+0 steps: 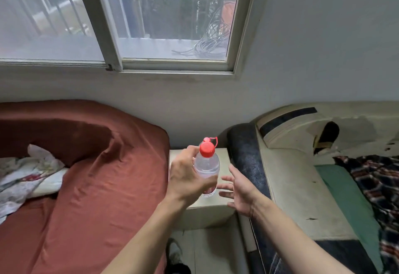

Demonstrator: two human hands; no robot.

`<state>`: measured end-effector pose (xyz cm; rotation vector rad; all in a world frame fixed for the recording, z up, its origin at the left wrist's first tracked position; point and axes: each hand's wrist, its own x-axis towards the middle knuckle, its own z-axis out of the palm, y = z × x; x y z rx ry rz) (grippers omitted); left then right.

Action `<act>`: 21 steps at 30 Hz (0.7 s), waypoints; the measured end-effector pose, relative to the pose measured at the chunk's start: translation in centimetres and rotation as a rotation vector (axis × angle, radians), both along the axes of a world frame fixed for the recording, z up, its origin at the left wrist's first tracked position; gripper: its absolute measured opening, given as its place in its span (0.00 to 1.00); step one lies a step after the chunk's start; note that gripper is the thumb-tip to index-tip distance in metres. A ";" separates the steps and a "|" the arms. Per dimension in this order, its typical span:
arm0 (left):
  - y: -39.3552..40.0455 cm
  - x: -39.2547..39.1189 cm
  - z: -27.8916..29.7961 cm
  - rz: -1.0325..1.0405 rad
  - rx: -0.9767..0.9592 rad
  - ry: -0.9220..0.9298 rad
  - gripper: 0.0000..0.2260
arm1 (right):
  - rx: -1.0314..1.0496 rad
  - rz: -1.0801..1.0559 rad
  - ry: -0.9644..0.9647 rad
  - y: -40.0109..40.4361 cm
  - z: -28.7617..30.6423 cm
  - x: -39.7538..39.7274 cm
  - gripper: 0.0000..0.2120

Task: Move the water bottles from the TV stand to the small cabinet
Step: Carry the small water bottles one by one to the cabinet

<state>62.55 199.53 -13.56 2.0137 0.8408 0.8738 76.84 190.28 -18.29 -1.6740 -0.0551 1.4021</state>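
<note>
My left hand (187,177) is wrapped round the water bottle (206,169), fingers curled across the clear body abt mid-height, thumb side up near the shoulder. The red cap (207,149) sticks out above the grip, bottle roughly upright w/ a slight tilt. Its base shows just below my fingers, over the top of the small cabinet (222,157); can't tell if it's touching the top or just above it. Behind the cap there's a second red cap (207,139) w/ a loop strap, prob another bottle, body hidden by the one I hold.

My right hand (238,190) is just beside the bottle on the right, not touching it, palm facing left, fingers spread and relaxed, holding nothing.

The cabinet is pale beige, wedged between two beds. On the left, a bed w/ a rust-red sheet (90,165) and a crumpled floral cloth (28,174) near the left edge. On the right, a dark mattress edge (246,150), a worn cream bed frame (295,178), a green sheet (345,189) and a plaid blanket (375,178). Grey wall behind, w/ a sliding window (168,21) above; bars and a coil of cable (209,42) outside. Pale floor tiles below the cabinet.

Both forearms come in from the bottom of the head view, left one angled up-right, right one up-left, converging on the cabinet.
</note>
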 end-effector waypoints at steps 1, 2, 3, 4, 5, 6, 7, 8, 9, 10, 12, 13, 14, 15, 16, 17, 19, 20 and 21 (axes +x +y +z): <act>1.4 0.5 -0.3 0.002 -0.010 0.000 0.19 | -0.015 -0.009 -0.003 1.3 0.0 0.4 0.33; 2.8 0.8 -0.5 0.006 -0.023 -0.005 0.19 | -0.029 -0.014 -0.005 2.7 0.0 0.7 0.33; 4.2 1.1 -0.6 0.010 -0.036 -0.014 0.18 | -0.037 -0.019 -0.012 4.0 0.0 1.0 0.33; 5.6 1.3 -0.7 0.013 -0.055 -0.025 0.18 | -0.037 -0.022 -0.019 5.4 -0.1 1.2 0.31; 6.9 1.4 -0.7 0.015 -0.079 -0.036 0.18 | -0.040 -0.022 -0.024 6.7 -0.1 1.2 0.30; 8.1 1.6 -0.9 0.017 -0.099 -0.044 0.18 | -0.044 -0.027 -0.027 7.9 -0.3 1.2 0.29; 9.3 1.7 -1.1 0.023 -0.112 -0.044 0.18 | -0.049 -0.036 -0.026 8.9 -0.7 1.2 0.29; 10.4 1.6 -1.4 0.035 -0.120 -0.038 0.18 | -0.054 -0.045 -0.022 9.9 -1.1 1.2 0.30; 11.3 1.6 -1.7 0.051 -0.126 -0.032 0.19 | -0.053 -0.050 -0.015 10.8 -1.6 1.2 0.30; 12.2 1.5 -2.0 0.066 -0.127 -0.029 0.19 | -0.045 -0.049 -0.004 11.7 -2.2 1.1 0.31; 13.7 1.4 -2.9 0.086 -0.125 -0.024 0.21 | -0.030 -0.037 0.025 13.4 -3.2 1.0 0.31; 14.4 1.3 -3.3 0.088 -0.132 -0.019 0.22 | -0.028 -0.031 0.037 14.0 -3.6 1.0 0.31; 14.9 1.2 -3.8 0.089 -0.136 -0.013 0.23 | -0.022 -0.017 0.044 14.7 -4.1 1.0 0.31; 15.4 1.2 -4.2 0.090 -0.132 -0.004 0.24 | -0.020 -0.002 0.047 15.4 -4.5 1.1 0.31; 15.8 1.2 -4.7 0.091 -0.124 0.012 0.24 | -0.024 0.009 0.054 15.8 -5.1 1.2 0.31; 16.2 1.4 -5.2 0.090 -0.119 0.029 0.24 | -0.027 0.015 0.063 16.2 -5.6 1.3 0.31; 16.9 1.7 -6.0 0.092 -0.119 0.047 0.23 | -0.034 0.019 0.070 16.6 -7.0 1.7 0.31; 17.2 2.0 -6.4 0.093 -0.119 0.055 0.23 | -0.039 0.022 0.057 16.7 -7.7 2.0 0.31; 17.6 2.3 -7.0 0.092 -0.115 0.067 0.22 | -0.048 0.030 0.032 16.8 -8.3 2.2 0.30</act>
